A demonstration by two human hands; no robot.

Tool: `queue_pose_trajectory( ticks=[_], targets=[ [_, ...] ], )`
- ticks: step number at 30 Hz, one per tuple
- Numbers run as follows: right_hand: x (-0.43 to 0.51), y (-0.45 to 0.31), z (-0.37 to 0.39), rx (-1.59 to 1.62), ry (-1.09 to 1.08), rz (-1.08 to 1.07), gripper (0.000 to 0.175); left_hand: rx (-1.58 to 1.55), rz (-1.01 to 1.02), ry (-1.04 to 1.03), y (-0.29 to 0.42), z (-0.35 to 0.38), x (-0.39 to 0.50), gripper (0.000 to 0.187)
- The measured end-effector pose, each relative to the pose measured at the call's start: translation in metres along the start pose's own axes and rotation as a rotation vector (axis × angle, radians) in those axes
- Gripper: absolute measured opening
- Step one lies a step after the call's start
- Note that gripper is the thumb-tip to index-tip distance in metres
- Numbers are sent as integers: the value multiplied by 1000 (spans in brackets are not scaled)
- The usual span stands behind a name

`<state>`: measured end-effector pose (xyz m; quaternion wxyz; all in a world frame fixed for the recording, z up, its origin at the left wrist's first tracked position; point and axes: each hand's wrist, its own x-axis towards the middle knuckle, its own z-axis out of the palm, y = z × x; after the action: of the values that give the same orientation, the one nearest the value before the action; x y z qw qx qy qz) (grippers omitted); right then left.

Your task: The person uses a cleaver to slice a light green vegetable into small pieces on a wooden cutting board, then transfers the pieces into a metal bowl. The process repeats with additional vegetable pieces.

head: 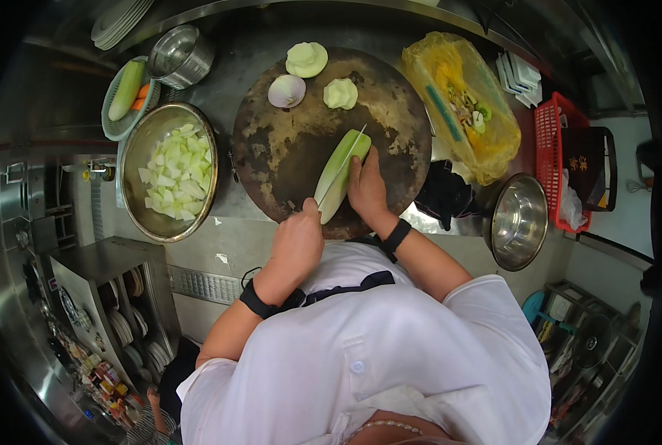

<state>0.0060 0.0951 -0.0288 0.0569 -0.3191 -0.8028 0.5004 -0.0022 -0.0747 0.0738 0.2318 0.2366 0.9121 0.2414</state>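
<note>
My left hand grips the handle end of a kitchen knife, whose blade shows nearly edge-on. The blade runs lengthwise along a pale green peeled gourd; how deep it sits is hard to tell. My right hand steadies the gourd from its right side, thumb and fingers against the far end. Beneath lies a round wooden chopping block, dark and worn. Toward its far side rest a purple-and-white onion half, a pale green vegetable piece and another pale green piece.
At left, a steel basin holds chopped pale green chunks. Behind it are a basket with a gourd and carrots, and steel pots. At right: a yellow bag-lined container of scraps, black cloth, steel bowl, red basket.
</note>
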Motion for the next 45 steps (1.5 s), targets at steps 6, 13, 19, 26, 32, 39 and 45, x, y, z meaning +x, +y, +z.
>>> queue_pose_trajectory(
  ticks=[6,13,19,26,32,39,45],
  targets=[
    [0,5,10,-48,36,-51,57,16,18,1,8,-3,10,14],
    [0,-3,1,-107,73,-52,50,17,54,41,7,-6,16,14],
    [50,-52,-59,12,193,-298,46,68,51,35,9,0,10,8],
    [99,-62,-52,-478,-200,-373,39,14,-1,16,11,-3,15,14],
    [128,-39,-39,-591,-294,-425,36,-10,-32,-16,13,-13,23,14],
    [123,-41,-36,-652,-235,-439,22,10,-52,-56,17,-18,24,8],
    [120,-43,-37,-642,-194,-489,15,7,-58,-65,18,-18,25,8]
  ],
)
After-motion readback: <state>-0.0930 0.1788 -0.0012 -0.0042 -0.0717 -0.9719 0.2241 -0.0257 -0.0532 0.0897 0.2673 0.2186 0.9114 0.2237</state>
